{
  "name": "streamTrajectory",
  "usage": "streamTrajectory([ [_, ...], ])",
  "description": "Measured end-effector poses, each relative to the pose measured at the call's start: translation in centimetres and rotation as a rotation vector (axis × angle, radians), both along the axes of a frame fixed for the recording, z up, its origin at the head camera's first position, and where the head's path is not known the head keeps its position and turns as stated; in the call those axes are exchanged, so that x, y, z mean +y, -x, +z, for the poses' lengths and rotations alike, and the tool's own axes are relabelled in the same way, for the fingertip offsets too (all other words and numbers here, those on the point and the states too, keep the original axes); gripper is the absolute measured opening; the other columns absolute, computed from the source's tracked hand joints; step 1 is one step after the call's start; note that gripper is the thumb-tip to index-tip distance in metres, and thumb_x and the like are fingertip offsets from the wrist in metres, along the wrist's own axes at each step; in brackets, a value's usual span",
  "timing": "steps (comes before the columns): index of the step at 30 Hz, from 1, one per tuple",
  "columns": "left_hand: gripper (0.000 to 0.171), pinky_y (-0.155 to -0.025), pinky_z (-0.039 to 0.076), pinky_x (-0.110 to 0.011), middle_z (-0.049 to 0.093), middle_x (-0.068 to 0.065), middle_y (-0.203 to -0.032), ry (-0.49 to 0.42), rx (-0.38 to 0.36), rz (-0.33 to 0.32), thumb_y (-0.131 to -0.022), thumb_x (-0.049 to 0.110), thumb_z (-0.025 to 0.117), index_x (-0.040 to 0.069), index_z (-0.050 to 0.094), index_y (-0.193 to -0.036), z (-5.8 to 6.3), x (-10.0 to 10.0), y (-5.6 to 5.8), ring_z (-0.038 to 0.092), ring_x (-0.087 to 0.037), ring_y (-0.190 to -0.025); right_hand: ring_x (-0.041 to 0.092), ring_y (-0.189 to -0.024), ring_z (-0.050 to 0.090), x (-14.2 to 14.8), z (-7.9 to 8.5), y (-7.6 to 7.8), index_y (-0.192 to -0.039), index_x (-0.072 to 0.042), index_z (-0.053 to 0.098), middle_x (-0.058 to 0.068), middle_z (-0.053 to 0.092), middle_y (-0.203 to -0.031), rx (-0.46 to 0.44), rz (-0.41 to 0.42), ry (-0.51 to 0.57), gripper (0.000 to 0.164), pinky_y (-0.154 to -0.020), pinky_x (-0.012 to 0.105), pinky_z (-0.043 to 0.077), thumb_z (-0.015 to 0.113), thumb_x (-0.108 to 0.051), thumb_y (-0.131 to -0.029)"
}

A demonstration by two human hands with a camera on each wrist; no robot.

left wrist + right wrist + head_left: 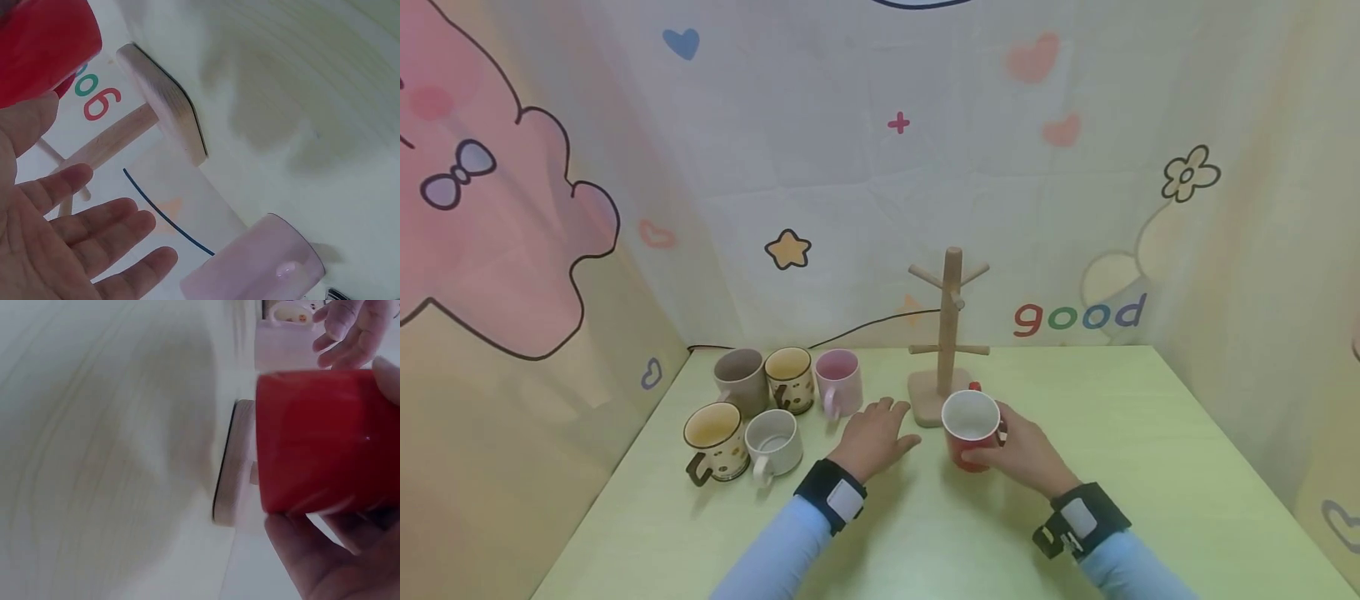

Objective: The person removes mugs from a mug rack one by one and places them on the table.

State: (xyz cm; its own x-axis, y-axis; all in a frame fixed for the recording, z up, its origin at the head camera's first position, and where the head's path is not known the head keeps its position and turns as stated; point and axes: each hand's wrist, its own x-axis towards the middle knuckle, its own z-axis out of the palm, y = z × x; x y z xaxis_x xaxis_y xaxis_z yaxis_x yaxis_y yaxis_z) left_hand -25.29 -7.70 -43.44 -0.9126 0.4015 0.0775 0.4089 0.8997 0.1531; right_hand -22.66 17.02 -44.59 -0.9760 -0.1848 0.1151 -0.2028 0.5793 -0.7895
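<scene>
My right hand [1030, 454] grips a red mug [958, 448] with a white inside, thumb on the near side and fingers round the right. It is held upright in front of the wooden mug rack [949, 333]; in the right wrist view the red mug [325, 440] has its base raised off the tabletop. A small red piece shows behind its rim. My left hand [872, 437] hovers palm down left of the rack's base, fingers spread and holding nothing. Closest on its left is a pink mug [842, 385], also low in the left wrist view.
Left of the pink mug stand a spotted yellow mug [790, 387], a grey-brown mug [741, 383], a white mug [775, 446] and another spotted yellow mug [722, 450]. The rack's pegs stick out at two heights. A printed curtain [850, 183] hangs behind the table [1150, 467].
</scene>
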Motion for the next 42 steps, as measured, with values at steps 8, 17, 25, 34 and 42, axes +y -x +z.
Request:
streamTrajectory([
  [8, 0.057, -0.094, 0.052, -0.043, 0.059, -0.012, -0.133, -0.083, -0.014, -0.09, -0.094, 0.039, 0.069, 0.012, 0.052, -0.141, 0.6, 0.2, -0.1, 0.06, -0.028, -0.117, 0.036, -0.119, 0.056, 0.3, 0.1, 0.3, -0.139, -0.006, 0.05, 0.01, 0.061, -0.13, -0.18, 0.204, 0.014, 0.078, -0.096, 0.058, 0.046, 0.087, -0.033, -0.076],
  [17, 0.056, -0.097, 0.05, -0.037, 0.06, -0.004, -0.134, -0.076, -0.081, -0.265, -0.091, 0.031, 0.074, 0.018, 0.053, -0.142, 0.9, 0.4, -0.7, 0.06, -0.02, -0.119, 0.033, -0.123, 0.053, 0.9, 0.7, 0.1, -0.139, -0.008, 0.052, 0.005, 0.062, -0.129, -0.371, 0.541, 0.066, 0.068, -0.103, 0.063, 0.037, 0.082, -0.023, -0.081],
  [25, 0.02, -0.081, 0.047, -0.021, 0.067, 0.015, -0.096, -0.066, -0.18, -0.489, -0.093, 0.023, 0.072, 0.024, 0.071, -0.113, 1.0, 0.4, -1.1, 0.064, -0.01, -0.09, 0.028, -0.117, 0.055, 1.1, 0.9, 0.1, -0.137, -0.007, 0.053, 0.005, 0.063, -0.126, -0.467, 0.698, 0.091, 0.064, -0.104, 0.058, 0.038, 0.081, -0.02, -0.081],
  [34, 0.016, -0.075, 0.046, -0.015, 0.067, 0.014, -0.086, -0.078, -0.243, -0.516, -0.093, 0.019, 0.071, 0.021, 0.074, -0.108, 1.5, 1.0, -1.9, 0.057, 0.0, -0.077, 0.028, -0.119, 0.053, 1.8, 1.5, 0.0, -0.138, -0.008, 0.053, 0.006, 0.061, -0.129, -0.568, 0.724, 0.102, 0.064, -0.106, 0.058, 0.036, 0.08, -0.019, -0.081],
  [42, 0.016, -0.072, 0.046, -0.011, 0.071, 0.015, -0.085, -0.098, -0.271, -0.548, -0.091, 0.016, 0.072, 0.018, 0.078, -0.106, 1.2, 0.8, -1.7, 0.056, 0.003, -0.073, 0.028, -0.124, 0.05, 2.2, 1.0, 0.4, -0.144, -0.006, 0.047, 0.009, 0.057, -0.135, -0.618, 0.784, 0.172, 0.066, -0.109, 0.054, 0.034, 0.075, -0.017, -0.085],
])
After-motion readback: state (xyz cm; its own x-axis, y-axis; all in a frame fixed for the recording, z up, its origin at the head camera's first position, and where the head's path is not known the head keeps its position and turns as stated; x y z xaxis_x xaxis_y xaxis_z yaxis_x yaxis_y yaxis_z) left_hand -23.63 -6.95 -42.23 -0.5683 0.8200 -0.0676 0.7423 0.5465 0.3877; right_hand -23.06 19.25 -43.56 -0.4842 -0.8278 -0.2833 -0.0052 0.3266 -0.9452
